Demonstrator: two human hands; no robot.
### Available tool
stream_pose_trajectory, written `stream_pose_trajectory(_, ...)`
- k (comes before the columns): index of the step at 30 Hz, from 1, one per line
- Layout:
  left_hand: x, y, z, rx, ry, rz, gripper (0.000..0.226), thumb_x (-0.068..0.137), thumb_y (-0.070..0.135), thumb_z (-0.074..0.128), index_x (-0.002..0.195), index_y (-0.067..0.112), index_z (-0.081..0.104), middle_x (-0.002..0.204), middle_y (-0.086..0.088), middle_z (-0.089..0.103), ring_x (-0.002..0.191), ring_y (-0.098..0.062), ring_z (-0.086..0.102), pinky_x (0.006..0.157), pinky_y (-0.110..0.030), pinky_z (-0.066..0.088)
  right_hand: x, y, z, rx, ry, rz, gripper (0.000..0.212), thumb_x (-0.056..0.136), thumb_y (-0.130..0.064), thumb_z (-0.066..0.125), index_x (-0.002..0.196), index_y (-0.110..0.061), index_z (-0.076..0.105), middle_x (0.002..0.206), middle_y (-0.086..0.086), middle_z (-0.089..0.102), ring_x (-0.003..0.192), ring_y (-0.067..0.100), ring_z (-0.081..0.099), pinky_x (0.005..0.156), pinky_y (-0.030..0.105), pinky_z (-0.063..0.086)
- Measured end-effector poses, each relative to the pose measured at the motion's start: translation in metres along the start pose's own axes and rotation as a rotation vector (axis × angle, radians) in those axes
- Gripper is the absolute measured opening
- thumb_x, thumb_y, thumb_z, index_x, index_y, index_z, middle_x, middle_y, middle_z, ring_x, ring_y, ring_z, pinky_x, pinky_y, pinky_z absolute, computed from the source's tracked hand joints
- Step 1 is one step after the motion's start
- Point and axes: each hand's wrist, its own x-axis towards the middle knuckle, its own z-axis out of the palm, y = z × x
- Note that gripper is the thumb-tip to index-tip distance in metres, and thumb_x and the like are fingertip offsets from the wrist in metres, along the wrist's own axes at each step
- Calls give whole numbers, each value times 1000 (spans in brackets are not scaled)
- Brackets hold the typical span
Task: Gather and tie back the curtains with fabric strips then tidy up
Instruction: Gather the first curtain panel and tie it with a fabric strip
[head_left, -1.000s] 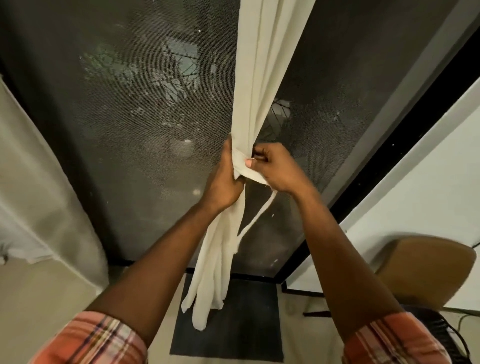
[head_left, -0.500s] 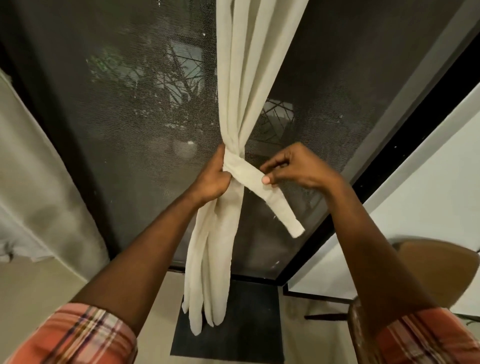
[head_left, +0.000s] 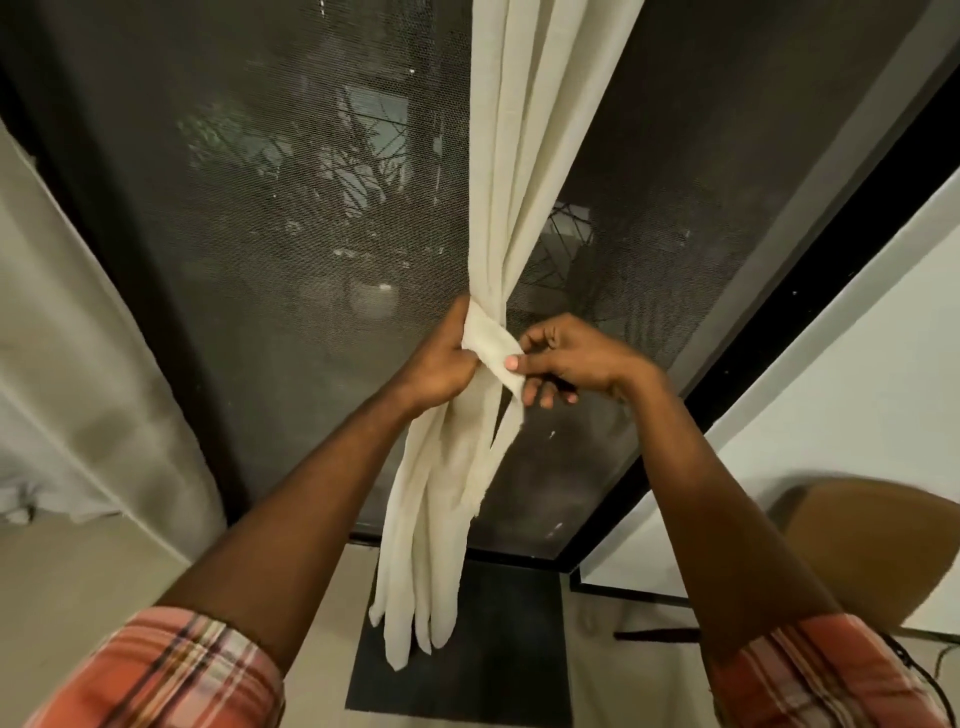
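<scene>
A cream curtain (head_left: 524, 130) hangs in front of a dark mesh-screened window, bunched into a narrow bundle at mid height. A cream fabric strip (head_left: 488, 345) is wrapped around the bundle there. My left hand (head_left: 441, 364) grips the bundle and the strip from the left. Just right of it, my right hand (head_left: 566, 358) pinches the strip's free end between thumb and fingers. Below the hands the curtain's tail (head_left: 426, 545) hangs down loose towards the floor.
A second pale curtain (head_left: 88, 374) hangs at the left. The black window frame (head_left: 779, 322) runs diagonally at the right beside a white wall. A brown chair (head_left: 878, 551) stands at the lower right. A dark mat (head_left: 467, 654) lies on the floor under the curtain.
My right hand has drawn in to the bundle, bringing the strip's free end close against the curtain. A second ago the strip was a thin dangling tail; my left hand kept its grip.
</scene>
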Motion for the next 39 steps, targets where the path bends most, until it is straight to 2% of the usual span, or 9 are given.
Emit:
stream_pose_trajectory(3, 0, 6, 2, 5, -20, 0, 55, 88, -6, 44, 132, 25, 36, 115, 18, 51, 103, 16, 49, 93, -11, 38, 1, -7, -10, -109, 232, 6, 19, 92, -19, 64, 93, 0, 61, 74, 11, 71, 49, 14, 65, 37, 20, 41)
stream_pose_trajectory(9, -2, 7, 7, -10, -81, -12, 70, 85, -11, 42, 147, 16, 26, 139, 4, 41, 131, -11, 38, 113, -33, 30, 19, -10, -3, -200, 565, -88, 9, 80, -7, 69, 90, -6, 67, 82, 13, 70, 70, 27, 70, 63, 45, 59)
stream_pose_trajectory(13, -6, 8, 12, -42, -84, -64, 86, 77, -19, 41, 150, 16, 13, 145, 4, 33, 136, -13, 32, 114, -31, 28, 15, -21, 10, 40, 408, -118, 33, 74, 5, 56, 104, -6, 63, 96, 5, 67, 89, 20, 63, 69, 28, 51)
stream_pose_trajectory(17, -5, -2, 9, -60, -36, -141, 105, 67, -4, 51, 152, 20, -7, 158, -4, 18, 143, -18, 24, 116, -43, 29, 16, -13, 20, 420, 135, -174, 72, 54, 0, 60, 125, 3, 54, 113, 17, 67, 106, 33, 64, 86, 43, 55)
stream_pose_trajectory(23, -6, -7, 4, -8, -50, -155, 127, 70, -13, 63, 144, 45, -22, 153, 5, 29, 131, -17, 43, 100, -39, 48, 17, -17, 26, 369, 277, -241, 60, 73, -3, 77, 129, -6, 56, 118, 5, 68, 107, 18, 66, 92, 31, 53)
stream_pose_trajectory(27, -15, -3, -1, -343, 225, -98, 115, 70, -20, 62, 151, 32, -1, 140, 0, 45, 115, -7, 57, 88, -28, 53, 19, -8, 20, 373, 415, -229, 49, 78, -2, 74, 124, -2, 59, 109, 4, 70, 98, 15, 68, 89, 31, 55)
stream_pose_trajectory(32, -20, 3, -14, -267, 776, 122, 31, 87, -1, 60, 116, 10, 60, 114, -4, 64, 106, -9, 60, 99, -39, 48, 26, -6, 17, 310, 606, -189, 47, 78, -13, 78, 120, -4, 61, 108, 1, 67, 99, 16, 66, 86, 29, 52)
stream_pose_trajectory(36, -33, 24, -1, -56, 649, 258, 23, 89, 2, 60, 111, 7, 65, 100, 14, 66, 96, -1, 63, 91, -28, 52, 36, -9, 28, 37, 884, -158, 55, 72, -39, 81, 112, -6, 61, 108, 2, 62, 96, 19, 62, 80, 34, 51)
stream_pose_trajectory(39, -42, 33, 17, 136, 453, 356, 45, 91, 7, 57, 132, 23, 47, 119, 12, 60, 106, -14, 61, 88, -34, 54, 35, -14, 38, -57, 941, -143, 43, 79, -36, 73, 107, -7, 62, 106, 10, 64, 98, 27, 62, 75, 34, 48)
